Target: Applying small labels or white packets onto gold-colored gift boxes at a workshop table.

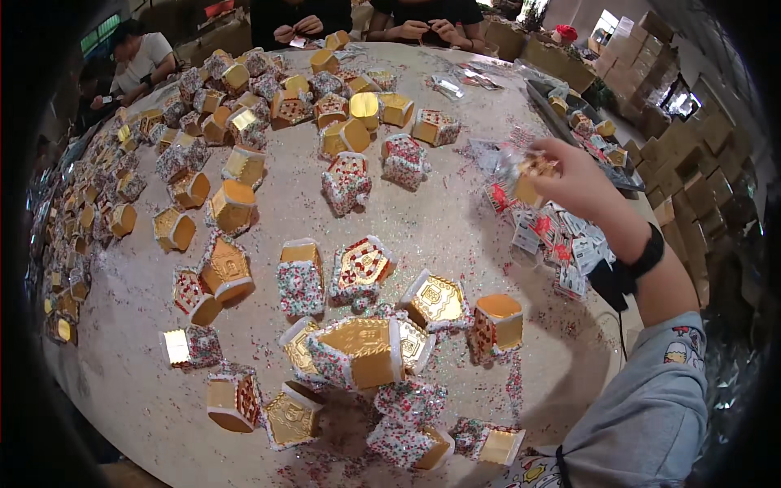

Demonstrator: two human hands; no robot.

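a small gold ornament house (529, 192) is up over the right side of the table, pinched between the thumb and fingers of the right hand (565, 172). shiny clear plastic (511, 154) shows against it; whether it wraps the house, i cannot tell. the left hand is out of view, so i cannot tell its grip.

just beyond the right hand, at the table's edge, lies a long dark tray (543, 99) with several small houses and some pale cards in it. farther back on the right are stacked cardboard boxes (691, 175); their contents are hidden.

below the right hand, a loose heap of white and red cards (557, 244) spreads over the table (480, 236), a black object (612, 285) beside it, partly behind the forearm. in the near middle, a large gold-sided house (358, 346) leans among others, covering parts of them. a crowded pile of sprinkle-coated houses (183, 154) fills the left side. flat shiny packets (447, 88) lie toward the far edge, where two people sit with hands raised. coloured sprinkles litter the surface.
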